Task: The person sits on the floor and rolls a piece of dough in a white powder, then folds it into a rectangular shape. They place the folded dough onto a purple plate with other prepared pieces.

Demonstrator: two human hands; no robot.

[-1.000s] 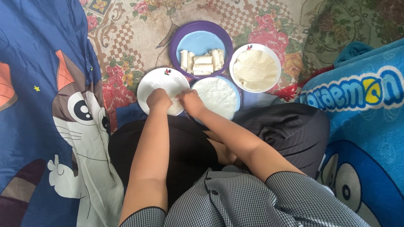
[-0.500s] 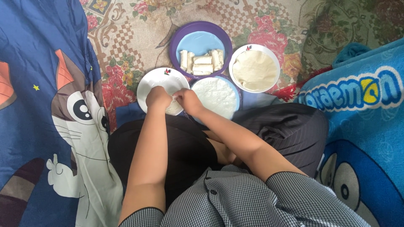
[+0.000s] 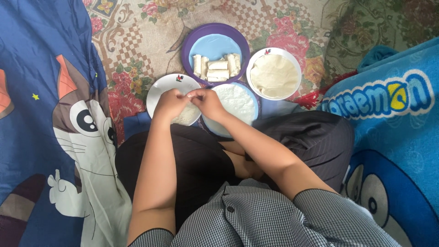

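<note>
Nearest, my left hand and right hand meet fingertip to fingertip, both pinching a thin pale wrapper over the near edge of the white plate on the floral rug. Just beside it sits a blue dish of white filling. Farther off, a purple plate carries finished rolls, and a white bowl holds stacked wrappers.
</note>
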